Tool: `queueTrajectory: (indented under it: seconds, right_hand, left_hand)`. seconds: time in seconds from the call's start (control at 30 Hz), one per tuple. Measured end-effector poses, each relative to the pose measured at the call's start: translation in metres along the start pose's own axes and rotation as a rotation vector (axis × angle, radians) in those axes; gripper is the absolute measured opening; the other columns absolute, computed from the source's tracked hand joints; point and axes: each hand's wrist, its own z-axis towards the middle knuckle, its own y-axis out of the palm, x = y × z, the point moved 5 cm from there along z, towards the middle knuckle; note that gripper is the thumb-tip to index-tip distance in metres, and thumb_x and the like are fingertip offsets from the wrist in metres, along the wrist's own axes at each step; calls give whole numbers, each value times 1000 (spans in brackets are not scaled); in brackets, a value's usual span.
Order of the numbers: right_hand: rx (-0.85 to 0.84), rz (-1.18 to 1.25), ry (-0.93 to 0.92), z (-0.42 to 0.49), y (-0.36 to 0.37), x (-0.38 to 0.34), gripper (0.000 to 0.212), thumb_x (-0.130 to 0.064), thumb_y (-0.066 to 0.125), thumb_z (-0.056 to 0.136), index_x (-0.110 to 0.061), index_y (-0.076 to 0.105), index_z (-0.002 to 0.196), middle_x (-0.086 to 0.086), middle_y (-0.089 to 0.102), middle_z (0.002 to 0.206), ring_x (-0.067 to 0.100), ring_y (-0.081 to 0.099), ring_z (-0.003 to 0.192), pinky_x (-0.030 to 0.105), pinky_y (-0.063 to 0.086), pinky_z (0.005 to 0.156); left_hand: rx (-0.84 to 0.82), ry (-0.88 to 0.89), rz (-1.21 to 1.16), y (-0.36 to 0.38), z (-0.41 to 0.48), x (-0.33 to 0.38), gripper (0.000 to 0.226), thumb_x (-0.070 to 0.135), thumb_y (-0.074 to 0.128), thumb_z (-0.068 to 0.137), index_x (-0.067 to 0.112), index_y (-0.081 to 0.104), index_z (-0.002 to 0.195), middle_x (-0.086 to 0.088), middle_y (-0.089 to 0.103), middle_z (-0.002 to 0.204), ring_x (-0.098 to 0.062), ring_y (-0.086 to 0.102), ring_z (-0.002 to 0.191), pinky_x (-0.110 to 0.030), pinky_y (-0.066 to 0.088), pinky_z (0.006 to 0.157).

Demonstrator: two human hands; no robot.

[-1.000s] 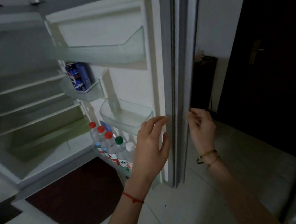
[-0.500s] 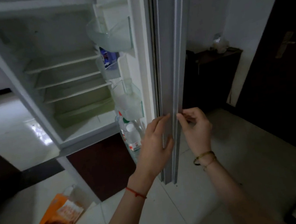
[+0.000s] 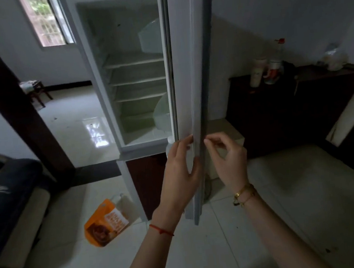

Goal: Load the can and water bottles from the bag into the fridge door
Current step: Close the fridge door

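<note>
The white fridge door [image 3: 187,68] stands edge-on to me, swung partway towards the open fridge [image 3: 136,83]. My left hand [image 3: 179,172] lies with straight fingers against the door's inner side. On the outer side, my right hand [image 3: 228,159] curls its fingertips onto the door's edge. Clear door bins [image 3: 151,37] show past the edge. A white bottle cap [image 3: 169,139] peeks out just above my left fingers; the other bottles and the can are hidden. The orange bag [image 3: 107,223] lies on the floor by the fridge's base.
A dark cabinet [image 3: 278,113] with jars on top stands right of the fridge. A dark sofa [image 3: 11,193] fills the left edge. Behind the fridge a doorway leads to a tiled room with a stool [image 3: 35,91] and a window.
The door has swung from showing its loaded shelves to edge-on, hiding the can and most bottles. Both hands stayed at the door's edge, and my view has turned left.
</note>
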Motion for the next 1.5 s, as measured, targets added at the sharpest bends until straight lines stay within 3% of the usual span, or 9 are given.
queueTrajectory:
  seconds: [0.17, 0.27, 0.33, 0.43, 0.67, 0.83, 1.03, 1.27, 1.5]
  right_hand:
    - [-140, 15, -66, 12, 45, -7, 26, -20, 53, 97, -22, 59, 122, -2, 64, 111, 0, 61, 93, 4, 43, 78]
    - [-233, 36, -121, 21, 77, -8, 39, -23, 49, 99, -26, 46, 137, -7, 47, 140, 13, 52, 123, 22, 48, 97]
    - [-266, 13, -150, 30, 98, -8, 46, -23, 49, 99, -23, 40, 144, -6, 36, 150, 12, 37, 137, 31, 40, 110]
    - [-314, -43, -200, 43, 131, -12, 51, -23, 49, 99, -20, 34, 147, -3, 26, 157, 11, 21, 145, 23, 20, 119]
    - [-418, -53, -298, 73, 214, -7, 55, -21, 47, 100, -22, 26, 151, -4, 14, 161, 17, 4, 151, 46, 17, 122]
    - [-444, -104, -385, 99, 265, 3, 55, -20, 46, 99, -20, 26, 151, -3, 16, 161, 20, 3, 151, 55, 20, 118]
    - [-450, -153, -459, 130, 314, 13, 54, -25, 41, 99, -18, 27, 151, -1, 20, 160, 24, 2, 151, 54, 11, 120]
    - [-457, -179, -453, 155, 360, 24, 56, -28, 42, 99, -21, 23, 152, -2, 16, 161, 24, -1, 151, 55, 7, 120]
    - [-406, -220, -458, 177, 398, 38, 63, -30, 49, 97, -19, 20, 152, 1, 13, 162, 25, -1, 151, 52, 2, 121]
  left_hand:
    - [164, -39, 52, -39, 9, -28, 43, 15, 61, 91, 15, 52, 132, 5, 55, 125, 1, 54, 109, -15, 48, 92]
    - [221, -71, 72, -58, 17, -48, 42, 16, 61, 91, 13, 53, 132, 4, 55, 126, 0, 55, 108, -15, 48, 92]
    - [250, -111, 97, -71, 23, -65, 44, 14, 61, 91, 13, 52, 134, 3, 55, 126, -1, 55, 109, -14, 47, 93]
    - [284, -138, 149, -89, 32, -89, 47, 14, 61, 91, 11, 50, 137, 0, 58, 128, -2, 53, 111, -8, 42, 94]
    - [298, -171, 167, -127, 61, -147, 55, 20, 53, 92, 20, 39, 145, 3, 54, 131, -18, 63, 109, -40, 56, 87]
    - [259, -217, 197, -146, 90, -192, 65, 28, 50, 91, 22, 27, 152, 5, 45, 139, -19, 59, 117, -40, 54, 93]
    - [233, -270, 274, -164, 130, -227, 73, 16, 57, 92, 12, 21, 154, -3, 40, 147, -14, 46, 131, -38, 46, 104]
    - [242, -342, 251, -175, 168, -274, 75, 23, 55, 90, 25, 17, 154, 4, 38, 147, -34, 63, 108, -47, 55, 91]
    - [242, -350, 243, -179, 202, -311, 75, 24, 57, 93, 25, 14, 154, 1, 37, 149, -33, 63, 114, -43, 45, 106]
